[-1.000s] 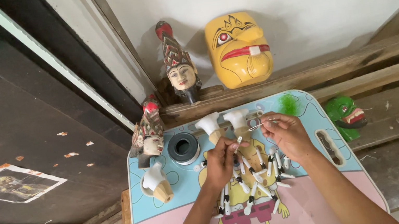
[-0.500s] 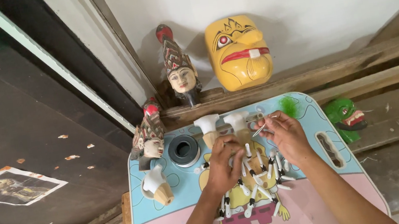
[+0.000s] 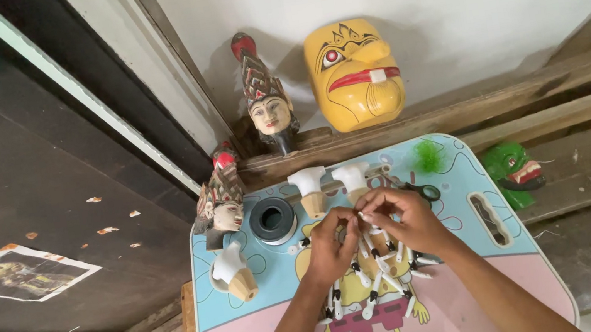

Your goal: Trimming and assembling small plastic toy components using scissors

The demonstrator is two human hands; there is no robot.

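My left hand (image 3: pixel 331 245) and my right hand (image 3: pixel 405 218) meet over the middle of a small cartoon-printed table (image 3: pixel 483 271). Both pinch one small white stick-shaped piece (image 3: pixel 362 215) between their fingertips. Under the hands lie several white pieces with black ends (image 3: pixel 372 287), spread over the table's picture. Two white-and-wood carved pieces (image 3: pixel 329 184) stand just beyond the hands, and another (image 3: pixel 233 270) lies at the table's left edge.
A black ring-shaped spool (image 3: pixel 273 220) stands left of the hands, and scissors (image 3: pixel 419 190) and a green tuft (image 3: pixel 428 156) lie to the right. A puppet head (image 3: pixel 219 201), a crowned head (image 3: pixel 267 104), a yellow mask (image 3: pixel 354 75) and a green mask (image 3: pixel 512 166) surround the table.
The hands have drawn closer together over the white pieces, and the right hand has moved left to meet the left one. The camera view has shifted slightly.
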